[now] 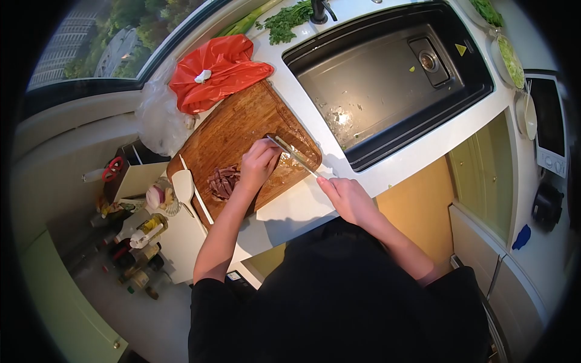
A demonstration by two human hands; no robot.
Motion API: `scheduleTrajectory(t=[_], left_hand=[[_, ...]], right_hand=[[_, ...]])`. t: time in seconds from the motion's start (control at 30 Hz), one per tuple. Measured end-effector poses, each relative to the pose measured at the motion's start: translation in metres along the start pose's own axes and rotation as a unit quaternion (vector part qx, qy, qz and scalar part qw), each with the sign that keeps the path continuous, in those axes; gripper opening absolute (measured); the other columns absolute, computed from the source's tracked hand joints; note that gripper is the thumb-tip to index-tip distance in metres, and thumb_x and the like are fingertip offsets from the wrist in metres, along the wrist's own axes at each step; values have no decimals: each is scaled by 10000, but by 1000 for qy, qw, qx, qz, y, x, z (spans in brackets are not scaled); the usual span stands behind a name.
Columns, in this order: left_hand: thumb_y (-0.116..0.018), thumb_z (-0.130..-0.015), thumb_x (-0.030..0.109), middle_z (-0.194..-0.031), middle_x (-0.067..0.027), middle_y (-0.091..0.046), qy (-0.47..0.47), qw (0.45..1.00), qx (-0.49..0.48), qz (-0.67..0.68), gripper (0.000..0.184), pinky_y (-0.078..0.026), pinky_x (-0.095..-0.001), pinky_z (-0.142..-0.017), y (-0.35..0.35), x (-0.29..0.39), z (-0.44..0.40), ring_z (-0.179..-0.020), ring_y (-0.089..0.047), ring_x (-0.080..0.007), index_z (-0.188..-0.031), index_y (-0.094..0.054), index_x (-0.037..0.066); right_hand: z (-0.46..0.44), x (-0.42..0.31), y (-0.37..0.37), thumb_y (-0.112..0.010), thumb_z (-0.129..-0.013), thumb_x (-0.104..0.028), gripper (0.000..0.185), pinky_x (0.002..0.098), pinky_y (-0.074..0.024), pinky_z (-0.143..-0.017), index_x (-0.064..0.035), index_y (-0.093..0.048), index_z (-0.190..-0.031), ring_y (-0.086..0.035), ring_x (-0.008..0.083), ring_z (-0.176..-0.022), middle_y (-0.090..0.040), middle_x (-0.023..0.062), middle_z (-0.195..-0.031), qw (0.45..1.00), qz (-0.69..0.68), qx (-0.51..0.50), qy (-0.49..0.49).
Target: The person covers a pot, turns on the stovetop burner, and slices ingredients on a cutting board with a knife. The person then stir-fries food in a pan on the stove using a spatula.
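My right hand [350,198] is wrapped round the handle of a knife [295,157], whose blade points up and left over the wooden cutting board [227,124]. Beside the blade's far end, my left hand [260,162] has its fingers bent and pressed together on the board; whatever lies under them is hidden. A pile of dark sliced meat [223,183] rests on the board just left of my left hand. Wet, shiny residue covers the board's right part around the blade.
A black sink [375,85] lies to the right. Behind the board are a red plastic bag [212,69], a clear bag [160,121] and leafy greens [287,21]. On the left stand a white spatula [183,187], a knife block [136,175] and several bottles.
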State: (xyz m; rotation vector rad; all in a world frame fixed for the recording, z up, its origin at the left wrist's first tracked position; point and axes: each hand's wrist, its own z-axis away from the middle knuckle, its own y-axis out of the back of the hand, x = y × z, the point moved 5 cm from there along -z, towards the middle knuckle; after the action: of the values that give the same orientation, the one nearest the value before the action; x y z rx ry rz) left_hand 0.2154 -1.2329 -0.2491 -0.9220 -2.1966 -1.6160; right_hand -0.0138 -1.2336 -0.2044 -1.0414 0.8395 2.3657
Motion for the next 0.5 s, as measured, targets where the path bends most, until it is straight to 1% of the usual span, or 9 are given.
scheduleTrajectory(t=[0.03,0.13,0.23,0.33,0.43,0.5], left_hand=[[-734,-771,-7,-928,-86,-651,2,1000,0,1,107,-551,-354,-712,0,0,0,-884,-654,-277,-853,-674,25],[-729,-772,-11,-925,-85,-654,-11,1000,-4,21,106,-551,-348,-719,3,3,-5,-880,-655,-270,-853,-675,29],[-720,-773,-22,-925,-78,-658,-9,1000,-1,26,111,-550,-343,-721,2,4,-6,-880,-655,-257,-856,-678,39],[-726,-767,-14,-905,-71,-653,-6,1000,0,26,121,-546,-345,-704,2,3,-5,-872,-649,-255,-861,-679,46],[-725,-772,8,-889,-67,-643,7,1000,-15,-8,106,-539,-346,-676,4,6,-3,-862,-642,-258,-850,-667,49],[-725,-777,31,-884,-68,-638,24,999,-19,-35,96,-536,-346,-675,6,13,-2,-867,-638,-262,-842,-657,49]], right_hand=[[-2,0,0,-393,-1039,-431,614,510,-453,-708,61,-583,-725,-579,495,-776,-595,294,-733,1000,-2,3,6],[-13,4,-4,-383,-1037,-457,636,510,-458,-722,68,-601,-751,-587,493,-795,-604,300,-753,999,-13,-21,-33],[-30,12,-11,-371,-1033,-486,662,506,-462,-735,74,-619,-781,-598,489,-819,-620,303,-786,998,-16,-33,-52],[-37,13,-17,-360,-1031,-501,666,510,-469,-754,63,-636,-812,-606,486,-831,-632,301,-806,998,-19,-18,-49],[-30,11,-30,-361,-1032,-494,643,524,-472,-752,48,-638,-822,-604,487,-818,-635,290,-791,999,-5,49,-1],[-30,18,-41,-372,-1033,-472,604,534,-473,-749,35,-634,-836,-605,481,-816,-632,285,-782,999,18,49,-9]])
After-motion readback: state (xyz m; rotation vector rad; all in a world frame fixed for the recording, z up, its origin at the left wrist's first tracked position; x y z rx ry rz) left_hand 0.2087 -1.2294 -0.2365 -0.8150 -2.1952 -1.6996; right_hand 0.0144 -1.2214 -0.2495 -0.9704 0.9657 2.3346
